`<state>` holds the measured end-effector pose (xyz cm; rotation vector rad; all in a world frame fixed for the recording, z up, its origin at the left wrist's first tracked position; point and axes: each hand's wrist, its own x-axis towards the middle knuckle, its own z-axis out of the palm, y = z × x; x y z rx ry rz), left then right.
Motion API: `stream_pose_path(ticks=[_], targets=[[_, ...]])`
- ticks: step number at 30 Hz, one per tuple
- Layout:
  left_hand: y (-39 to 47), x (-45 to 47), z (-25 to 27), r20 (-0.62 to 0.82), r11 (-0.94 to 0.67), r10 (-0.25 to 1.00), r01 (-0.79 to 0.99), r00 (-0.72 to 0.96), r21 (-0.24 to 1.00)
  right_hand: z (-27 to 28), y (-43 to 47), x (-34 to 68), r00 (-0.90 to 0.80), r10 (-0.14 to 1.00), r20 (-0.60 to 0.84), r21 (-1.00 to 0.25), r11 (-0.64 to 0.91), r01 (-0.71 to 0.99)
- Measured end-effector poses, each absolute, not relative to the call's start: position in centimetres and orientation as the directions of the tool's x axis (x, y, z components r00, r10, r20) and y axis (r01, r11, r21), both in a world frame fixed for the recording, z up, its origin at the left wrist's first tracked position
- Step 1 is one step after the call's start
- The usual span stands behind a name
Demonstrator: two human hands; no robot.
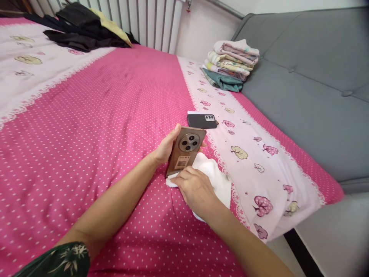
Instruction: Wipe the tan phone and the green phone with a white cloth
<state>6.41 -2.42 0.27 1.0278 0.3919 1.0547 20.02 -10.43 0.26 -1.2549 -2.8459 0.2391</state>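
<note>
My left hand (168, 146) grips a bronze-coloured smartphone (178, 151) by its upper side, thumb along the edge. The phone is tilted up, and its back, with a round camera ring and a small label, faces me. At the phone's lower edge, my right hand (197, 188) pinches a white cloth (211, 171), which touches the phone's bottom corner. The rest of the cloth hangs beneath and behind the right hand onto the bed. The phone's screen side is hidden.
A black phone (201, 120) lies on the pink dotted bedsheet (138, 100) just beyond my hands. Folded clothes (230, 63) are stacked against the grey headboard (305, 57). Dark garments (83, 29) lie at the far left near a white radiator (144, 21). The bed's edge is at the right.
</note>
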Motion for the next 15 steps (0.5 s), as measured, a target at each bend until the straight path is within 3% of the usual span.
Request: stream_pose_path(ticks=[15], targets=[[-2.48, 6.41, 0.32, 0.174, 0.105, 0.863, -0.503, 0.475, 0.858, 0.07, -10.38, 20.16, -0.684, 0.729, 0.005, -0.147, 0.677, 0.721]])
